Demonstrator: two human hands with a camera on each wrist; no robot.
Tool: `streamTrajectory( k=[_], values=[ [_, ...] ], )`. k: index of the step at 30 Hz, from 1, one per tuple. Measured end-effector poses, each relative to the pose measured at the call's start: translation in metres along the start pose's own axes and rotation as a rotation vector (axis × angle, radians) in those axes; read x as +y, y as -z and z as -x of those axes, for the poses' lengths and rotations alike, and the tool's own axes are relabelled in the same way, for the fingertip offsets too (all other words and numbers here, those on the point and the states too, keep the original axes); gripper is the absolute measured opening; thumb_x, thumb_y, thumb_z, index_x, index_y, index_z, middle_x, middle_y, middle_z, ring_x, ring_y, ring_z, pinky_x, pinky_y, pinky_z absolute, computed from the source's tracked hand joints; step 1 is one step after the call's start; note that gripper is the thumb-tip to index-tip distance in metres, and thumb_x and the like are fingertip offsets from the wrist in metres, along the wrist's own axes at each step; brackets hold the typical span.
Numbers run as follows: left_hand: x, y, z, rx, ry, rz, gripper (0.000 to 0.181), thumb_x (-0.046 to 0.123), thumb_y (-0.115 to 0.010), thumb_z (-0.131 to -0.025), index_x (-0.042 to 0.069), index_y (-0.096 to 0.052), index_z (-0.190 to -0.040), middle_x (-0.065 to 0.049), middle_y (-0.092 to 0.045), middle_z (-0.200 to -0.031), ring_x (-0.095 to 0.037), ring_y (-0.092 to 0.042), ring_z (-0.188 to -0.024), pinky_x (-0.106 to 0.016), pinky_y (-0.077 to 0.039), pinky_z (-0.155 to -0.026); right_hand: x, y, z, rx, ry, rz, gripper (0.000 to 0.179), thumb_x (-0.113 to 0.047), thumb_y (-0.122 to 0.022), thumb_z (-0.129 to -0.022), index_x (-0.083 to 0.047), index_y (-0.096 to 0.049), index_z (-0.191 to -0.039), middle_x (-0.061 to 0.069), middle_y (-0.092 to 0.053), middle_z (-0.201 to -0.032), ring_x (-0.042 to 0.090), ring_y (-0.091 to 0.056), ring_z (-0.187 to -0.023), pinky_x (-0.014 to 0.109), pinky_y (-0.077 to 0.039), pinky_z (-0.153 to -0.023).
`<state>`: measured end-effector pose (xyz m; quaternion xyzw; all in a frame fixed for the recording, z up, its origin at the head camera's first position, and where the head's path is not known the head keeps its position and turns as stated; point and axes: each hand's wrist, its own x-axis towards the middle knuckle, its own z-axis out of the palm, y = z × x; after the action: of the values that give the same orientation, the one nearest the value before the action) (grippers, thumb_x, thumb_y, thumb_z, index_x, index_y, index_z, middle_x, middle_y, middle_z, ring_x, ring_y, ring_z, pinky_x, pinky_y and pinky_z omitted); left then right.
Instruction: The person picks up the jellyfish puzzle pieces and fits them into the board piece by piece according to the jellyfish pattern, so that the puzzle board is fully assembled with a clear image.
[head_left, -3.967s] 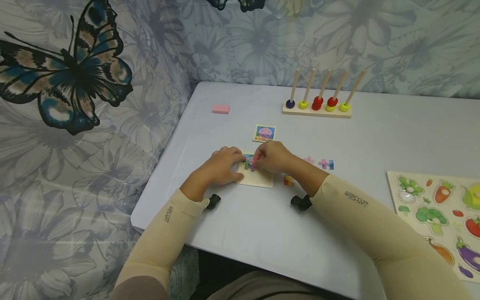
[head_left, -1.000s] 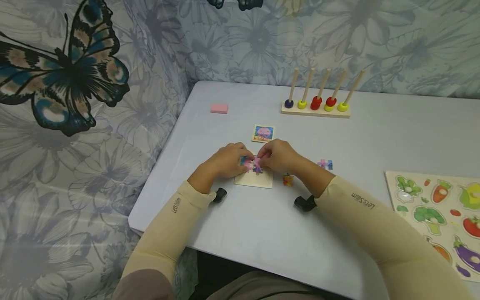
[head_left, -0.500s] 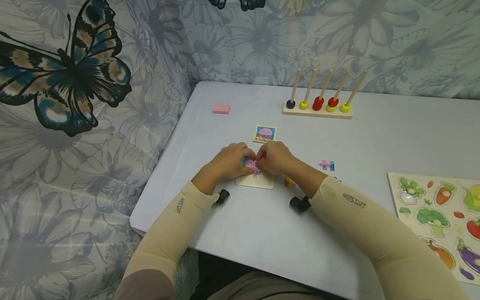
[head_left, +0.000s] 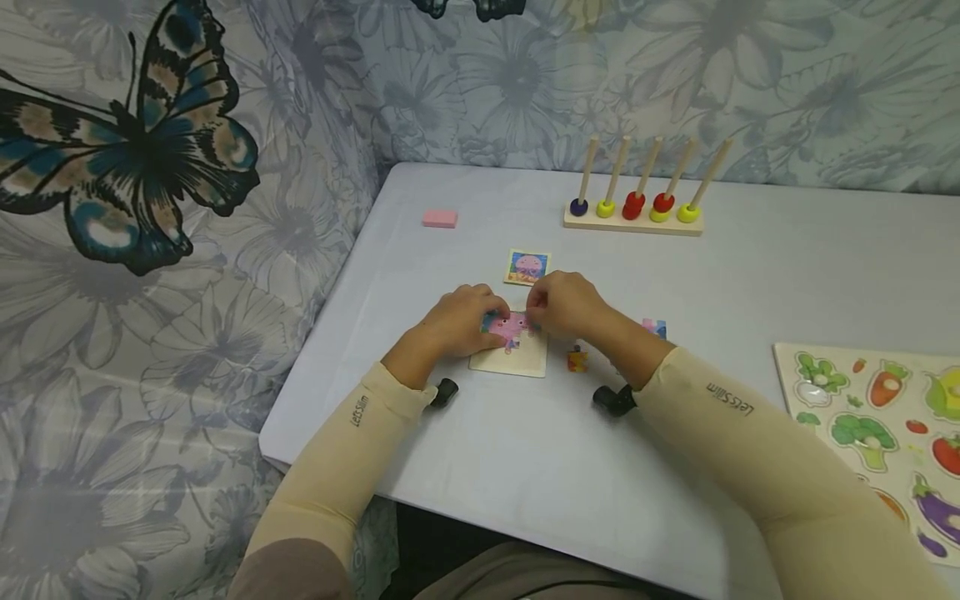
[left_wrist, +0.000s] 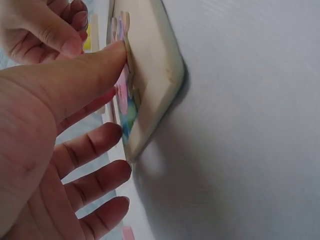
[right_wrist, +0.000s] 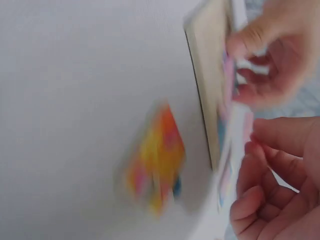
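Several joined pink jigsaw pieces [head_left: 513, 327] lie on the upper part of a small pale wooden board [head_left: 513, 362]. My left hand [head_left: 463, 321] frames their left side; in the left wrist view its thumb presses on the pieces and its other fingers spread past the board's edge. Just right of the pieces, my right hand [head_left: 564, 307] is curled with thumb and index tip together; the right wrist view shows nothing between them. Behind the board lies a square jellyfish picture card [head_left: 527, 267]. An orange-yellow jigsaw piece [head_left: 577, 359] rests right of the board.
More pink-blue jigsaw pieces [head_left: 655, 327] are partly hidden by my right forearm. Farther back stand a peg stacker with coloured beads [head_left: 633, 218] and a pink block [head_left: 439, 218]. A vegetable puzzle board [head_left: 813, 437] lies at the right.
Over the last seconds the pink pieces on the board have grown into a wider cluster. My left hand has moved right onto them. Lately my right hand has shifted slightly right and back.
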<state>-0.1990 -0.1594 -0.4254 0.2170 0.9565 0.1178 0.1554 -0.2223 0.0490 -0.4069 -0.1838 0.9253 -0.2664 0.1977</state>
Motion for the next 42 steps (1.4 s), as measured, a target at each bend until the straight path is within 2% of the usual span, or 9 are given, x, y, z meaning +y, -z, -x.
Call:
streamTrajectory(
  k=[4,7,13,18,22,29,33,37,42],
  values=[
    [0.005,0.001,0.0,-0.006,-0.019,-0.048,0.041,0.042,-0.074,-0.093,0.028,-0.065,-0.131,0.001,-0.057,-0.126,-0.023,-0.051,-0.116,-0.043,-0.044,-0.103,0.019,0.02,0.011,-0.002,-0.053,0.033,0.011,-0.02,-0.069,-0.097,-0.009,-0.073,-0.096,0.008,-0.065,-0.088,0.025,-0.056,-0.087,0.035,-0.046,-0.073],
    [0.008,0.001,0.0,-0.009,-0.056,-0.032,0.042,0.038,-0.072,-0.095,0.028,-0.063,-0.134,0.0,-0.055,-0.126,-0.022,-0.048,-0.115,-0.041,-0.043,-0.102,0.037,0.034,0.021,-0.017,-0.101,0.052,0.011,-0.019,-0.069,-0.096,-0.008,-0.073,-0.099,0.009,-0.066,-0.092,0.027,-0.056,-0.089,0.036,-0.047,-0.074],
    [0.013,0.001,0.0,-0.055,-0.126,-0.011,0.039,0.034,-0.068,-0.099,0.035,-0.064,-0.137,-0.002,-0.053,-0.125,-0.022,-0.046,-0.113,-0.04,-0.042,-0.098,0.076,0.059,0.043,-0.069,-0.19,0.067,0.014,-0.019,-0.07,-0.096,-0.007,-0.072,-0.103,0.011,-0.066,-0.092,0.026,-0.059,-0.082,0.034,-0.052,-0.066],
    [0.012,0.001,0.001,-0.087,-0.108,-0.002,0.04,0.033,-0.068,-0.099,0.036,-0.063,-0.139,-0.003,-0.052,-0.128,-0.022,-0.046,-0.115,-0.04,-0.043,-0.099,0.105,0.069,0.058,-0.11,-0.25,0.088,0.029,-0.024,-0.077,-0.091,-0.007,-0.068,-0.113,0.016,-0.064,-0.106,0.032,-0.057,-0.094,0.038,-0.052,-0.071],
    [0.011,0.001,0.0,-0.091,-0.088,0.014,0.04,0.033,-0.069,-0.098,0.038,-0.064,-0.137,-0.002,-0.052,-0.128,-0.022,-0.045,-0.116,-0.041,-0.043,-0.1,0.119,0.068,0.065,-0.141,-0.276,0.085,0.044,-0.029,-0.081,-0.087,-0.006,-0.065,-0.121,0.02,-0.06,-0.115,0.037,-0.053,-0.104,0.043,-0.054,-0.077],
    [0.013,0.0,-0.002,-0.094,-0.075,0.041,0.039,0.032,-0.07,-0.097,0.038,-0.064,-0.135,-0.001,-0.051,-0.127,-0.022,-0.045,-0.116,-0.041,-0.043,-0.099,0.125,0.063,0.073,-0.109,-0.273,0.08,0.037,-0.025,-0.081,-0.087,-0.003,-0.067,-0.114,0.017,-0.061,-0.105,0.036,-0.052,-0.101,0.045,-0.053,-0.08],
    [0.012,0.0,-0.002,-0.093,-0.076,0.049,0.038,0.032,-0.071,-0.097,0.038,-0.065,-0.134,-0.001,-0.051,-0.126,-0.022,-0.045,-0.115,-0.041,-0.042,-0.099,0.122,0.061,0.074,-0.063,-0.253,0.084,0.03,-0.022,-0.08,-0.088,-0.003,-0.068,-0.108,0.015,-0.062,-0.099,0.034,-0.053,-0.096,0.042,-0.054,-0.077],
    [0.012,-0.001,-0.002,-0.094,-0.075,0.049,0.038,0.033,-0.071,-0.097,0.038,-0.065,-0.134,-0.001,-0.051,-0.127,-0.022,-0.045,-0.116,-0.041,-0.042,-0.099,0.112,0.061,0.074,-0.003,-0.229,0.054,0.02,-0.019,-0.076,-0.092,-0.004,-0.069,-0.103,0.013,-0.063,-0.093,0.031,-0.054,-0.089,0.036,-0.052,-0.07],
    [0.012,0.001,-0.003,-0.105,-0.077,0.058,0.04,0.033,-0.071,-0.097,0.037,-0.064,-0.136,0.0,-0.051,-0.13,-0.022,-0.044,-0.118,-0.042,-0.042,-0.102,0.091,0.057,0.068,0.032,-0.195,-0.053,0.017,-0.021,-0.074,-0.095,-0.006,-0.071,-0.102,0.01,-0.067,-0.089,0.027,-0.057,-0.084,0.032,-0.051,-0.067]
  ],
)
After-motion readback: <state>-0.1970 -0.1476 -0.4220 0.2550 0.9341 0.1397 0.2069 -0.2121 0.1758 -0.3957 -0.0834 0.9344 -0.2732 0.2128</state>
